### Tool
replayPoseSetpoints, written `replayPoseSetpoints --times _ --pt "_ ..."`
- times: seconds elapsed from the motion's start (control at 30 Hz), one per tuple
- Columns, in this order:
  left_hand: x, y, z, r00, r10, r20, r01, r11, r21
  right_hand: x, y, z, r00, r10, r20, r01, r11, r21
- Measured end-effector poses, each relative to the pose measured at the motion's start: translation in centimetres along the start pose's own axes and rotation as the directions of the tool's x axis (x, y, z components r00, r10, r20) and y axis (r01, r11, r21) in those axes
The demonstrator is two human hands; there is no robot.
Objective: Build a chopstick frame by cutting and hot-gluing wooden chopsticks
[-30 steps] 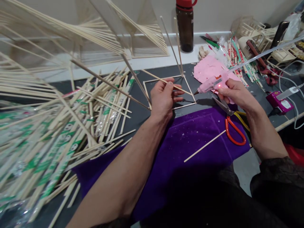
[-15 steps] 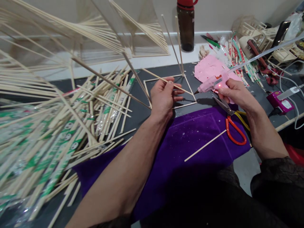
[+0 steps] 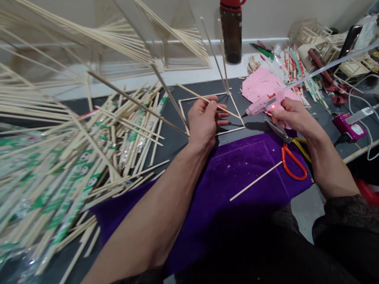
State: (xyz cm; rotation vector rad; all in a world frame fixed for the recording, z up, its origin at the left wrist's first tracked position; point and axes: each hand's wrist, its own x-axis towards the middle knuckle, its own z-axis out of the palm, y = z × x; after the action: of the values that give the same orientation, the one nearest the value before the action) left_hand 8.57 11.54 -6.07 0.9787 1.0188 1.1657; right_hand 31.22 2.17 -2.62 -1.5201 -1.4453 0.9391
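Observation:
Between thumb and fingers, my left hand [image 3: 204, 120] pinches a thin wooden stick [image 3: 192, 92], probably a chopstick, slanting down to the right. Beneath it lies a four-sided stick frame [image 3: 233, 103] with sticks rising from its corners; my hand hides part of it. My right hand [image 3: 291, 113] is closed around a pink hot glue gun [image 3: 263, 105] with its small light glowing. The gun's dark nozzle is at the lower right end of the held stick; whether they touch I cannot tell. Just below my right hand are scissors [image 3: 293, 163] with red and yellow handles.
Loose and wrapped chopsticks [image 3: 89, 169] are heaped at the left, near a large stick structure [image 3: 118, 39]. A purple cloth [image 3: 237, 169] bearing one stick [image 3: 256, 181] covers the front edge. Behind stand a dark bottle [image 3: 231, 35] and a pink sheet [image 3: 257, 85]; a purple box [image 3: 349, 128] with cables sits right.
The glue gun's nozzle has shifted very slightly left, to the end of the held stick. Both hands keep their holds, and the rest looks almost unchanged.

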Motion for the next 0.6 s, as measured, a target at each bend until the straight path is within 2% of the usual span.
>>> replayPoseSetpoints --times 0.2,0.3,0.47,0.6 --pt "-0.3 0.3 0.1 1.0 0.0 0.013 -0.001 1.0 0.008 0.0 0.3 0.1 1.0 0.016 -0.008 -0.016 1.0 -0.026" --pt "-0.2 0.2 0.0 1.0 0.008 0.004 -0.008 1.0 -0.006 0.4 0.7 -0.1 0.999 0.018 -0.05 -0.017 1.0 0.012" --pt "-0.3 0.6 0.1 1.0 -0.011 0.003 0.011 1.0 -0.006 1.9 2.3 -0.9 0.969 0.045 -0.242 -0.014 0.992 0.127" --pt "-1.4 2.0 0.9 0.999 -0.052 -0.007 0.053 0.998 0.038 2.9 2.5 -1.2 0.906 0.16 -0.391 -0.144 0.987 0.07"
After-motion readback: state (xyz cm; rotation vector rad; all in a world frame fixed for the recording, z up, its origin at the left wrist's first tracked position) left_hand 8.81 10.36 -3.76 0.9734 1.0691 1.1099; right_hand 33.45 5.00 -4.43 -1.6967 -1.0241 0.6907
